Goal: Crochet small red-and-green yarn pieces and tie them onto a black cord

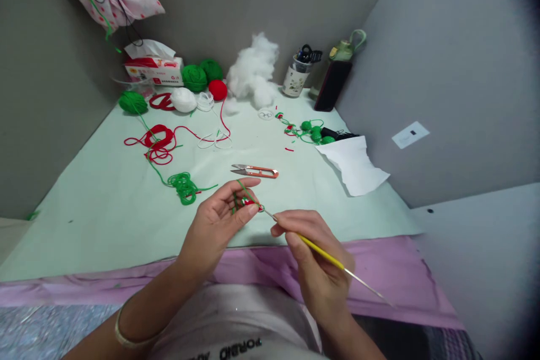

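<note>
Between the thumb and fingers of my left hand (220,211) is a small red, white and green crochet piece (248,202). A strand of green yarn (246,188) runs over the raised index finger. My right hand (318,259) is closed around the yellow handle of a crochet hook (323,251), its metal tip at the edge of the piece. The hook's other thin end points down to the right. Just beyond my hands lie thread snips (255,171) with orange handles. Part of the crochet piece is hidden by my left fingers.
Green yarn (183,187) lies in a loose heap at left, with tangled red yarn (158,138) behind it. Along the back are a tissue box (154,70), white stuffing (253,70), a cup (295,80) and a dark phone (333,85). White paper (353,166) lies at right.
</note>
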Action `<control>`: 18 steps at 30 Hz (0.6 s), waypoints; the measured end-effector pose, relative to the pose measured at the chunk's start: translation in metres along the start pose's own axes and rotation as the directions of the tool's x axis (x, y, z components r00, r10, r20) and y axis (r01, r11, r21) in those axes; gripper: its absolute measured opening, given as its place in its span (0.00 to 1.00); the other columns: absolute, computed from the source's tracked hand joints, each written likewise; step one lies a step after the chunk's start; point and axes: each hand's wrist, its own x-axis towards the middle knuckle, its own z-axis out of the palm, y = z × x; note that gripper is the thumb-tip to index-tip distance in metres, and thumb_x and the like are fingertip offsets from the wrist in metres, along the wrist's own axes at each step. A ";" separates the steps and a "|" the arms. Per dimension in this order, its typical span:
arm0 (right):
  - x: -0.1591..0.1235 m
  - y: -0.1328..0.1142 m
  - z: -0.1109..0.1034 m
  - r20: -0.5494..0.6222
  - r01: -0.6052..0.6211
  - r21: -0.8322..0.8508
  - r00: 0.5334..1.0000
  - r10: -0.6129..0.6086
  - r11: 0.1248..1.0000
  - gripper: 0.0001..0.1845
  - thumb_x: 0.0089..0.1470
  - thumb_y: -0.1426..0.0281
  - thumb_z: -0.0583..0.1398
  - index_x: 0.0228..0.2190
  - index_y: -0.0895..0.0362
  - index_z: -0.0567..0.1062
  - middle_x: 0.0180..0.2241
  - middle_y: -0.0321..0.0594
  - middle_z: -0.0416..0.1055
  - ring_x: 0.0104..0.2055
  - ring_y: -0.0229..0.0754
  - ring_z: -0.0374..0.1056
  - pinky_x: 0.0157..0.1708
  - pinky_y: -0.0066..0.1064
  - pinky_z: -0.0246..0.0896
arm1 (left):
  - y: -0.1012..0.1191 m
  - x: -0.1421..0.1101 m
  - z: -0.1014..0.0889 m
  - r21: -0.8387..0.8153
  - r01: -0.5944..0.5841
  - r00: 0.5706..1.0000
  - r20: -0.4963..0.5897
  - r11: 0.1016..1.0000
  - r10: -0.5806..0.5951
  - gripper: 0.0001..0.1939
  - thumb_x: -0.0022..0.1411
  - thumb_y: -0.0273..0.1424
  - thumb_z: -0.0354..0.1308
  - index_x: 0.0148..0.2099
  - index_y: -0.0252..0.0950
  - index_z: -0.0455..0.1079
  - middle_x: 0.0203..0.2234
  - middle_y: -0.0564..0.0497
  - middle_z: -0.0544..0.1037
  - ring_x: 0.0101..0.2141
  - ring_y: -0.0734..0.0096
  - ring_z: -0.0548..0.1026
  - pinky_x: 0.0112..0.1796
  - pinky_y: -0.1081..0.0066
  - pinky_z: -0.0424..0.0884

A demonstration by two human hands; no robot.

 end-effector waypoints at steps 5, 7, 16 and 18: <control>-0.004 0.001 0.000 0.011 0.059 -0.098 0.998 -0.058 0.993 0.18 0.61 0.79 0.58 0.47 0.48 0.79 0.42 0.41 0.75 0.44 0.42 0.72 0.41 0.36 0.72 | 0.002 0.000 0.004 0.002 0.000 0.999 -0.032 1.000 0.000 0.19 0.61 0.27 0.64 0.54 0.41 0.73 0.36 0.53 0.72 0.37 0.74 0.70 0.40 0.75 0.67; -0.005 0.002 0.001 -0.003 0.052 -0.099 0.999 -0.053 0.994 0.17 0.61 0.78 0.58 0.46 0.48 0.79 0.42 0.41 0.76 0.44 0.43 0.72 0.41 0.36 0.73 | 0.004 -0.001 0.006 0.023 0.002 0.998 -0.062 1.000 -0.001 0.19 0.60 0.26 0.63 0.54 0.39 0.73 0.35 0.53 0.71 0.37 0.74 0.70 0.40 0.75 0.67; -0.002 0.001 0.005 -0.061 -0.003 0.028 0.998 0.004 1.000 0.15 0.61 0.77 0.58 0.44 0.49 0.80 0.39 0.41 0.76 0.43 0.42 0.73 0.39 0.35 0.73 | 0.008 -0.001 0.013 0.074 -0.015 0.994 -0.110 0.997 0.023 0.20 0.56 0.26 0.64 0.53 0.39 0.73 0.34 0.53 0.72 0.36 0.72 0.71 0.38 0.74 0.68; 0.000 0.004 0.007 -0.086 -0.048 0.149 0.994 0.062 0.988 0.13 0.62 0.75 0.59 0.42 0.49 0.81 0.38 0.41 0.76 0.38 0.40 0.73 0.37 0.34 0.72 | 0.008 -0.001 0.011 0.095 -0.027 0.994 -0.102 0.995 0.037 0.19 0.56 0.26 0.64 0.51 0.38 0.74 0.33 0.52 0.73 0.36 0.72 0.71 0.38 0.73 0.68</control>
